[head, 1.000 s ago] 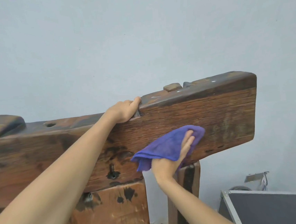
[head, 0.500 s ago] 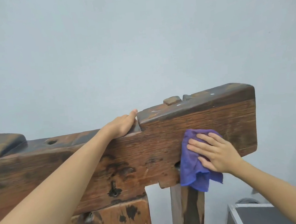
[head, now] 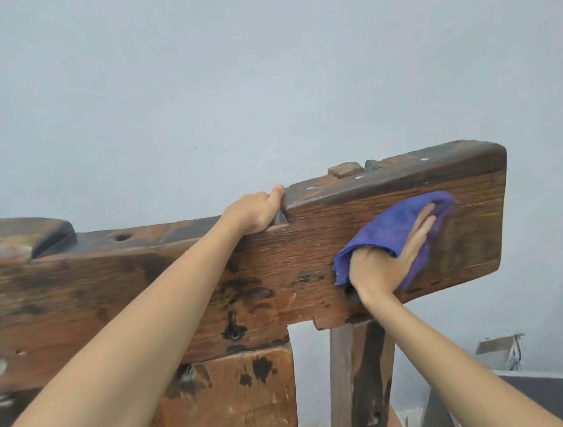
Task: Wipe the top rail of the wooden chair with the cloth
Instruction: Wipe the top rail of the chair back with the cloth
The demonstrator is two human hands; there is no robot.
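The chair's thick, dark wooden top rail [head: 474, 229] runs across the view, rising to a blunt right end. My right hand [head: 386, 261] presses a purple cloth [head: 391, 226] flat against the rail's front face near that end, fingers pointing up and right, with the cloth folded over the thumb side. My left hand [head: 256, 212] grips the rail's top edge at a step in the wood, fingers curled over the back.
A wooden post [head: 358, 385] and a wide back slat [head: 229, 404] stand under the rail. A pale blue wall [head: 260, 77] is close behind. A dark case with a metal edge [head: 545, 401] sits on the floor at lower right.
My right hand has turned from fingers pointing left to fingers pointing up-right and slid the cloth up the rail's face. The left hand keeps its grip.
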